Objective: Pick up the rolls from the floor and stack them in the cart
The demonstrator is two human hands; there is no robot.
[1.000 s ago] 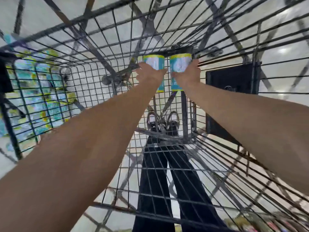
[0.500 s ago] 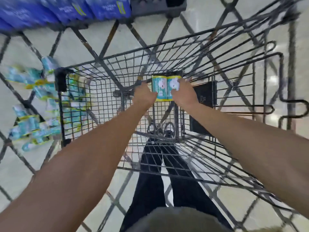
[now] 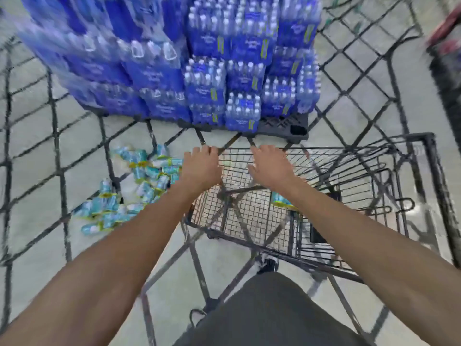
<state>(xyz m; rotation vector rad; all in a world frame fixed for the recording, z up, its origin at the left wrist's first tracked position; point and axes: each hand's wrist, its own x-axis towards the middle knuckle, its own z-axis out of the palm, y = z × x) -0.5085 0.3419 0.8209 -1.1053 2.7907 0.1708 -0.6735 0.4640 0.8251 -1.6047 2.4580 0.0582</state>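
Observation:
The wire shopping cart (image 3: pixel 311 153) stands in front of me at the centre right. Both hands hover over its basket with relaxed fingers and hold nothing: my left hand (image 3: pixel 202 168) near the cart's left rim, my right hand (image 3: pixel 270 168) over the middle. A teal and yellow roll (image 3: pixel 280 201) lies on the basket floor, partly hidden under my right forearm. Several more teal rolls (image 3: pixel 132 186) lie in a heap on the floor to the left of the cart.
A tall stack of blue bottled-water packs (image 3: pixel 212 71) on a dark pallet (image 3: pixel 284 126) stands just beyond the cart. The pale floor has a dark diamond line pattern. A blurred dark and red object (image 3: pixel 446 53) is at the far right edge.
Both hands held a teal roll low inside the cart; now they are lifted out and hold nothing, with a roll left on the basket floor. The view has swung up and back.

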